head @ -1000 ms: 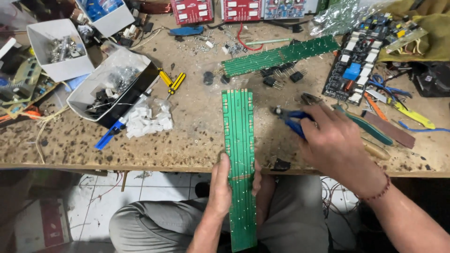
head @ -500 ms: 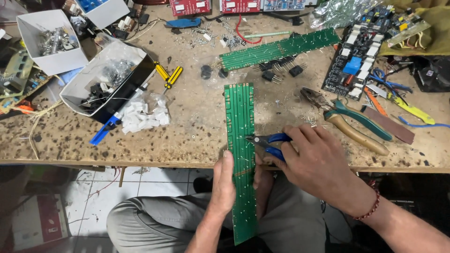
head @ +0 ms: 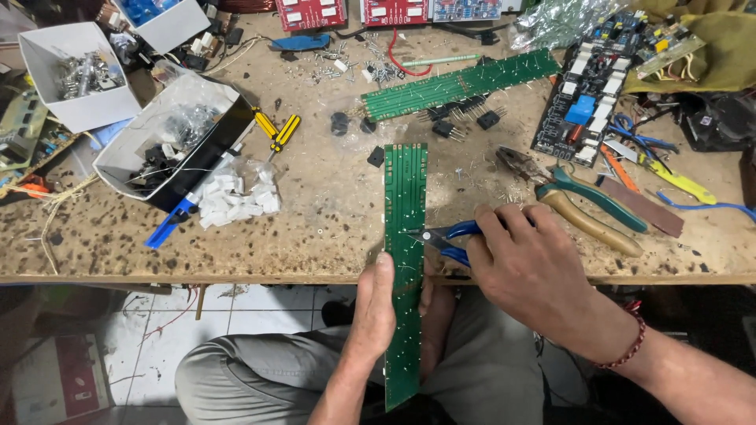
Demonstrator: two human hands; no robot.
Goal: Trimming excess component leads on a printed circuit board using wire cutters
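Left hand [head: 376,303] gripping long green circuit board [head: 405,205], right hand [head: 529,264] holding blue-handled cutters [head: 447,236] w/ tips on board

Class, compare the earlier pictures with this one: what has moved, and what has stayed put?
The right hand carried the blue-handled cutters from the bench's right side leftwards, and their tips now meet the long green circuit board. The left hand still steadies that board. The pliers stayed on the bench.
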